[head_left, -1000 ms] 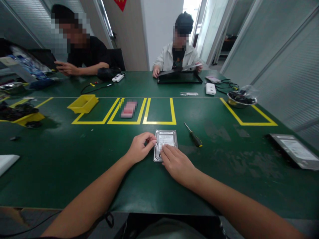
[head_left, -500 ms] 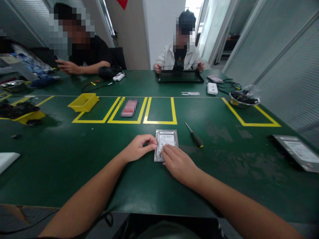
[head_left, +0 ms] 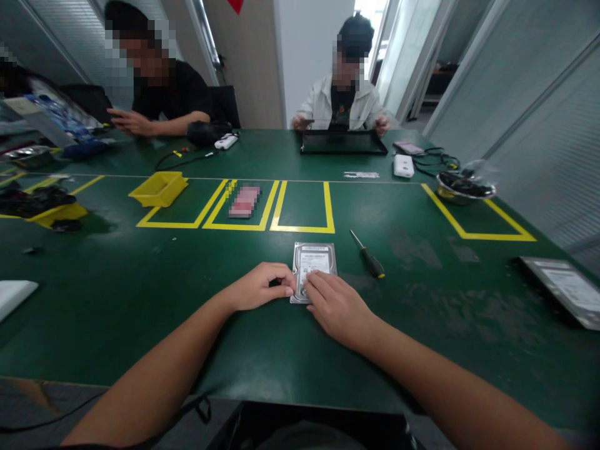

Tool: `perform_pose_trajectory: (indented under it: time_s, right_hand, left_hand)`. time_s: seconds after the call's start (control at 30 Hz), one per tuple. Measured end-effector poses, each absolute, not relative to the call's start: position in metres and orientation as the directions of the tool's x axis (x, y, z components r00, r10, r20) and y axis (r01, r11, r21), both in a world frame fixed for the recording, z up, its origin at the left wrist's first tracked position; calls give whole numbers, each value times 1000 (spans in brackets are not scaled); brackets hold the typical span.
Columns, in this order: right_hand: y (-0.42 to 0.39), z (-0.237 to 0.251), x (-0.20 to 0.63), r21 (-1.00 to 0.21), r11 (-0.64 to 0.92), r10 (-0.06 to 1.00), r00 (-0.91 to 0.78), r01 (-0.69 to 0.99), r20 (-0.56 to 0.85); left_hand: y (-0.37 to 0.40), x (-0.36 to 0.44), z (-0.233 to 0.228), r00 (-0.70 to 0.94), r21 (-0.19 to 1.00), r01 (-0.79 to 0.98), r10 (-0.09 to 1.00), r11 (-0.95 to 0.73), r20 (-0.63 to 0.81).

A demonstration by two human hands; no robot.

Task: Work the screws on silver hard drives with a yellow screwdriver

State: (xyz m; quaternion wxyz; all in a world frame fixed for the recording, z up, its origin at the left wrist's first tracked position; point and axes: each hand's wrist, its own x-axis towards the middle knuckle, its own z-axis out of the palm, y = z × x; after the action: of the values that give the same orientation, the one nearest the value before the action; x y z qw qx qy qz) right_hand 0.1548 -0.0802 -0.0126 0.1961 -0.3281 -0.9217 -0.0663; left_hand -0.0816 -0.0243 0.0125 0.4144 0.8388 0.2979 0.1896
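A silver hard drive (head_left: pixel 315 255) with a white label lies flat on the green table in front of me. My left hand (head_left: pixel 262 286) is at its left edge, thumb and fingertips brought together in a pinch against the lower part of that side. Whatever is between those fingertips is too small or hidden to make out. My right hand (head_left: pixel 340 306) rests on the drive's lower right part, its fingers laid out flat over the label and covering some of it. To the right of the drive lies a screwdriver (head_left: pixel 370 259) with a dark handle and yellow end.
Another drive (head_left: pixel 567 287) lies at the right edge. Farther back are a yellow bin (head_left: pixel 159 189), yellow tape outlines (head_left: pixel 304 229), a pink blurred item (head_left: pixel 244 202) and a metal bowl (head_left: pixel 465 190) of dark parts. Across the table, one person handles a black tray-like panel (head_left: pixel 344 144); another sits left.
My left hand's pinch has slid down the drive's left edge, towards me. My right hand stays on the drive. The view has shifted slightly.
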Motion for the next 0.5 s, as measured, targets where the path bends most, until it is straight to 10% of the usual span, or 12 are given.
perform_pose_trajectory:
  time_s: [0.5]
  right_hand:
    - [-82, -11, 154, -71, 779, 593, -694, 623, 408]
  left_hand:
    - [-23, -88, 4, 799, 837, 285, 599, -466, 62]
